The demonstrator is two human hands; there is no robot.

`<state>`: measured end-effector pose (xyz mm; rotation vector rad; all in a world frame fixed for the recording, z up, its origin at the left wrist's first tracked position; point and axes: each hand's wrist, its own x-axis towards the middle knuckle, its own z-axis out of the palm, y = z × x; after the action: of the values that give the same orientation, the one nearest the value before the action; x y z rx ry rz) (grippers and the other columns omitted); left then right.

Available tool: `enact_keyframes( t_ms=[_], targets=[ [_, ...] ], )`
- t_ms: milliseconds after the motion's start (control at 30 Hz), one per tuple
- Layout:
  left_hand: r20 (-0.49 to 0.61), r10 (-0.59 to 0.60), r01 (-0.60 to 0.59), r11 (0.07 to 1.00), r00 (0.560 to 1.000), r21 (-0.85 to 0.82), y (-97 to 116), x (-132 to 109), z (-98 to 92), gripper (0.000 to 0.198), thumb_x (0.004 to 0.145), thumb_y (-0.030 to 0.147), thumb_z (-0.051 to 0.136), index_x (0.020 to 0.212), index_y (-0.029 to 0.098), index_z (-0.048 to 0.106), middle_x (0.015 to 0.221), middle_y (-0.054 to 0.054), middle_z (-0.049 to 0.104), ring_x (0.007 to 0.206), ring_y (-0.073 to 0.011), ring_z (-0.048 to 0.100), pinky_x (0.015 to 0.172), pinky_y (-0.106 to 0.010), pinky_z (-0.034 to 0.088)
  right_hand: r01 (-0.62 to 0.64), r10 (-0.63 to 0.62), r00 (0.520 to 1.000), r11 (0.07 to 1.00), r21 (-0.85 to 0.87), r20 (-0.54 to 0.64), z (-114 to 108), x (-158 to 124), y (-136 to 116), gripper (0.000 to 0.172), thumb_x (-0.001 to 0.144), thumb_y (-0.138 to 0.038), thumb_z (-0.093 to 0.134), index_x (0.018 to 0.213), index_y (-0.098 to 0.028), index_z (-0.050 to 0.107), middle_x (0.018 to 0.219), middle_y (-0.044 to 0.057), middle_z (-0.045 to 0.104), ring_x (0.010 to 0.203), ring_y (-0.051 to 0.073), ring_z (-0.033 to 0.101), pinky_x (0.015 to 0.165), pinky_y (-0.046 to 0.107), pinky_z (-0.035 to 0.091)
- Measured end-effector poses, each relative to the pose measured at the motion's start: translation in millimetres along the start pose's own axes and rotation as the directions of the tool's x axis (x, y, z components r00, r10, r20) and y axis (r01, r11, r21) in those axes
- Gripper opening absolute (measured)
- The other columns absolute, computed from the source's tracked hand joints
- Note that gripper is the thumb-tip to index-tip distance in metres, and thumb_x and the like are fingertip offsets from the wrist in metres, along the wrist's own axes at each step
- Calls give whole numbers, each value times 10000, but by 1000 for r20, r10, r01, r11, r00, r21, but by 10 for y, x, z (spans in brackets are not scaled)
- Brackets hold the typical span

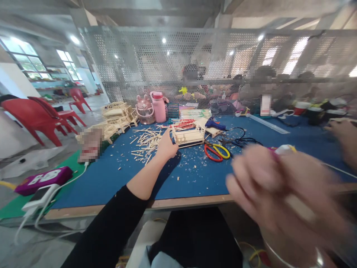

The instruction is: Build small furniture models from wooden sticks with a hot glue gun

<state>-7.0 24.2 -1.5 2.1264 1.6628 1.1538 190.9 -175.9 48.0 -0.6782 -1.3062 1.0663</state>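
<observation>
My left hand (166,146) reaches across the blue mat and grips the left end of a small wooden stick model (191,137) with railed sides, its fingers partly hidden behind it. Close to the camera, my right hand (279,186) is raised and blurred, its fingers curled in. A pale patch shows at the palm side, too smeared to identify. Loose wooden sticks (149,141) lie left of the model. Scissors (216,152) with red and yellow handles lie in front of it, and a blue glue gun (215,124) rests behind its right end.
Finished wooden models (118,117) stand at the back left, beside a pink bottle (158,106) and a pink rabbit-eared cup (145,109). A perforated metal screen (167,67) closes the back. A ruler (267,124) lies at right, near another person's hand (344,136). A purple power strip (44,180) is at left.
</observation>
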Motion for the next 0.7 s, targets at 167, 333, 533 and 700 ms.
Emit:
enact_keyframes(
  t_ms=[167, 333, 533, 700],
  targets=[
    [-284, 207, -222, 975, 936, -20, 277, -153, -167, 491, 693, 132, 570, 1182, 100, 543, 999, -128, 578, 978, -248, 524, 919, -416, 405, -162, 235, 966, 869, 467, -103, 36, 594, 330, 185, 650, -264, 735, 732, -217, 575, 735, -32, 603, 601, 53, 544, 548, 168, 499],
    [38, 419, -305, 717, 907, -627, 594, -408, -156, 330, 804, 324, 560, 1073, 154, 646, 853, -66, 637, 790, -163, 578, 771, -313, 470, -250, 364, 923, 810, 530, -121, 35, 683, 546, 238, 610, -234, 774, 742, -180, 584, 646, -50, 609, 525, 36, 538, 465, 126, 458],
    [126, 267, -44, 549, 955, -834, 675, -516, -19, 307, 741, 398, 643, 909, 149, 709, 815, -52, 681, 777, -152, 603, 763, -294, 481, -329, 435, 895, 788, 520, -93, 177, 670, 644, 300, 598, -338, 776, 713, -174, 553, 506, -83, 491, 404, 32, 410, 365, 148, 313],
    [86, 199, -42, 565, 976, -824, 669, -488, -33, 237, 733, 370, 650, 843, 164, 688, 833, -36, 673, 783, -132, 599, 746, -258, 474, -395, 447, 892, 840, 373, -61, 150, 731, 655, 318, 656, -428, 707, 719, -181, 517, 543, -65, 496, 429, 51, 422, 410, 179, 335]
  ],
)
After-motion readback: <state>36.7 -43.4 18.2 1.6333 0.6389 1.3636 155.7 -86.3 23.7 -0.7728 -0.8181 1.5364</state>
